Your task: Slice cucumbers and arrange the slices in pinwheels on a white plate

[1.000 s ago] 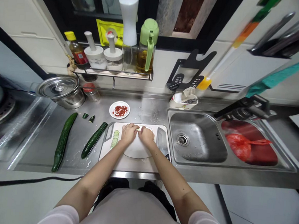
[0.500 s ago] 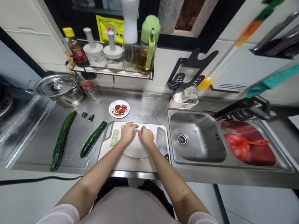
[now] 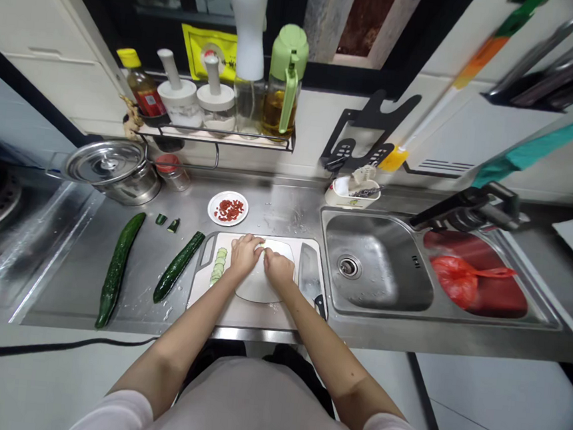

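My left hand [image 3: 244, 253] and my right hand [image 3: 279, 266] are side by side over a white plate [image 3: 258, 289] on the cutting board [image 3: 248, 312]. Both have their fingers curled and pinched on pale green cucumber slices [image 3: 262, 247] between them at the plate's far side. A row of cucumber slices [image 3: 219, 265] lies on the board left of my left hand. A cleaver [image 3: 308, 278] rests on the board's right edge, beside my right hand.
A half cucumber [image 3: 178, 266], a whole cucumber [image 3: 118, 267] and two cut ends [image 3: 167, 223] lie on the steel counter to the left. A small plate of red bits [image 3: 227, 208] sits behind the board. Sink [image 3: 377, 266] to the right; lidded pot [image 3: 110, 169] at back left.
My right hand has slid slightly back toward me and to the left over the plate. My left hand has stayed put. The view has shifted a little.
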`<state>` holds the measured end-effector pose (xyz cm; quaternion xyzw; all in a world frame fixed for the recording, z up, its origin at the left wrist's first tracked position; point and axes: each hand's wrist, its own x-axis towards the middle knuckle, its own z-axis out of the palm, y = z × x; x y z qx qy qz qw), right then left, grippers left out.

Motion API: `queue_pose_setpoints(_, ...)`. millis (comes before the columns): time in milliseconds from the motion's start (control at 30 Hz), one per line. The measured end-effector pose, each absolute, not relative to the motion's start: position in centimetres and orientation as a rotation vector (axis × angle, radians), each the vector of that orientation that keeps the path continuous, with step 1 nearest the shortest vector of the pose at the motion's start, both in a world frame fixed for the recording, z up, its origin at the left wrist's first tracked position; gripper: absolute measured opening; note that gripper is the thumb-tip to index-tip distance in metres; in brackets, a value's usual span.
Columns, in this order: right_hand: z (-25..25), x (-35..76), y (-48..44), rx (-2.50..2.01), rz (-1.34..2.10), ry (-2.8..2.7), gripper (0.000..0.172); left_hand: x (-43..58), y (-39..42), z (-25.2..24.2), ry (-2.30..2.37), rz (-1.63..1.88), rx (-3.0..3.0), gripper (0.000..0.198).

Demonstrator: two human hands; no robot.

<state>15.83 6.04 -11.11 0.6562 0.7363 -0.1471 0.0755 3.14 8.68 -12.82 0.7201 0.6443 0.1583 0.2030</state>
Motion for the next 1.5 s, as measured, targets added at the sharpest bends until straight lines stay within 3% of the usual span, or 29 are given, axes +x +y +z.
queue_pose_setpoints(1500,-9.6,16.4,6.2,2.046,-0.53,2.165,0.042,3.2,8.4,-12.4,1.824,0.434,1.991,0.025)
